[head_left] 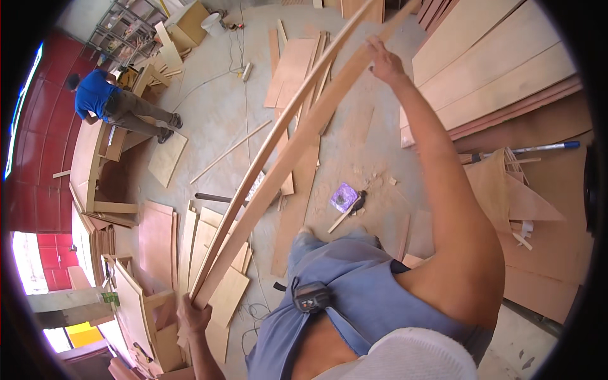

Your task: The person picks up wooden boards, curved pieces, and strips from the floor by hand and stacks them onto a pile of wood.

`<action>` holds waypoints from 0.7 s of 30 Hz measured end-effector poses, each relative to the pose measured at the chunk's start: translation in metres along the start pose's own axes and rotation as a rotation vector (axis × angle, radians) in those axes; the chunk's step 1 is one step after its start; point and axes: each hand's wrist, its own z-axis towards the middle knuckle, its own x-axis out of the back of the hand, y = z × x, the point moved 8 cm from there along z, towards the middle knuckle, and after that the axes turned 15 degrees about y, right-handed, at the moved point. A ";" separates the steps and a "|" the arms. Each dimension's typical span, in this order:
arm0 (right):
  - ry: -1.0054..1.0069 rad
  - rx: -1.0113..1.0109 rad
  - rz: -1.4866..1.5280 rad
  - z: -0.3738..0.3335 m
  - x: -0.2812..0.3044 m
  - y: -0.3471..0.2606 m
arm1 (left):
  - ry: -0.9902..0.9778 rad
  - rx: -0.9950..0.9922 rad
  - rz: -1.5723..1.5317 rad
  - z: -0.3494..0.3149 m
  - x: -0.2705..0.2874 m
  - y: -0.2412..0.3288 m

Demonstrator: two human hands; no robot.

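Observation:
Two long wooden strips, a wide plywood strip [285,163] and a narrower strip [297,100] beside it, slant across the view from lower left to upper right. Around their near end my left hand [193,315] is closed. My right arm reaches far out, and my right hand [385,62] grips the wide strip's edge near the top; its thumb side is partly hidden. At the near end the strips lie close together, with a gap between them higher up. Their far ends run out of view at the top.
Stacked plywood sheets [494,57] lean at the right. Offcuts and loose boards [291,73] lie on the floor ahead, near a purple packet [344,197]. Cables cross the floor. A co-worker in a blue shirt [95,94] bends over a workbench [85,155] at the left.

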 end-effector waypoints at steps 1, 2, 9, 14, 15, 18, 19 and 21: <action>0.015 0.009 -0.006 0.014 0.010 0.006 | 0.039 -0.055 -0.002 -0.002 0.008 -0.013; -0.048 0.067 -0.076 0.024 0.016 0.010 | 0.059 -0.043 -0.012 -0.001 0.011 -0.029; -0.176 0.305 -0.353 0.035 0.111 -0.041 | -0.197 0.130 -0.162 0.002 -0.067 -0.116; -0.390 0.437 -0.418 0.010 0.199 -0.110 | -0.358 -0.031 -0.213 -0.007 -0.129 -0.167; -0.496 0.462 -0.441 -0.003 0.207 -0.120 | -0.408 -0.062 -0.198 -0.012 -0.141 -0.177; -0.586 0.419 -0.501 -0.037 0.252 -0.124 | -0.458 -0.169 -0.259 -0.013 -0.174 -0.193; -0.668 0.413 -0.553 -0.049 0.258 -0.131 | -0.441 -0.225 -0.312 -0.009 -0.178 -0.193; -1.089 0.164 -0.800 -0.083 0.278 -0.129 | -0.406 -0.280 -0.288 0.006 -0.202 -0.199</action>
